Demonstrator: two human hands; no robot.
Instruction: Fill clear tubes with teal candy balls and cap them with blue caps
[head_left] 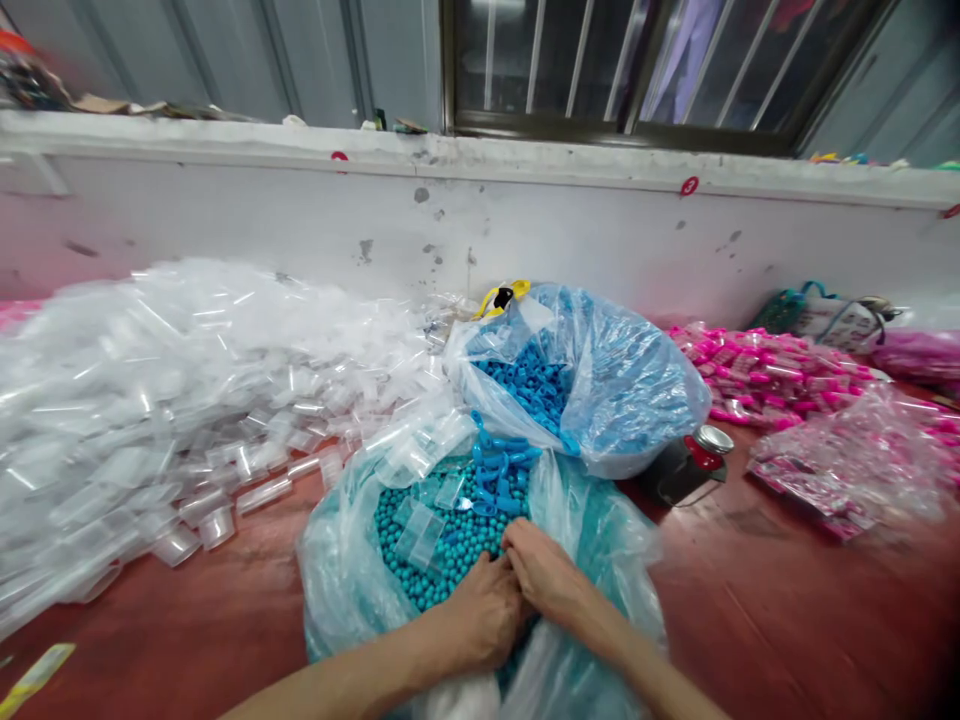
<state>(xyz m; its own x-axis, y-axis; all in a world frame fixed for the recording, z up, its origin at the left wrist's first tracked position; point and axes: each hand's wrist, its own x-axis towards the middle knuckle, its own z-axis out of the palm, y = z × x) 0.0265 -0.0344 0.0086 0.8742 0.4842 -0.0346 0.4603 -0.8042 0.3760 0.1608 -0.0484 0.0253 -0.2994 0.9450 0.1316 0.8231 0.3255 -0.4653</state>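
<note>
On the red table (247, 600), starting from my left, a big heap of clear cups (150, 430) spreads back toward the wall. Next, right in front of me, sits a clear bag (337, 585), its mouth open, full of teal beads (465, 545). A few clear pieces (420, 535) and a cluster of blue clips (499, 475) lie on top of the beads. My left hand (484, 615) is over the near side of the beads, fingers curled in. My right hand (544, 570) meets it, fingertips bent down; the fingers hide whatever may be between them, so I can't tell if either hand grips something. Just behind stands a bluish bag (637, 390) with more blue clips inside. Beside it is a silver-capped jar (679, 472), then pink packs (780, 370) and crumpled clear wrap (870, 460).
</note>
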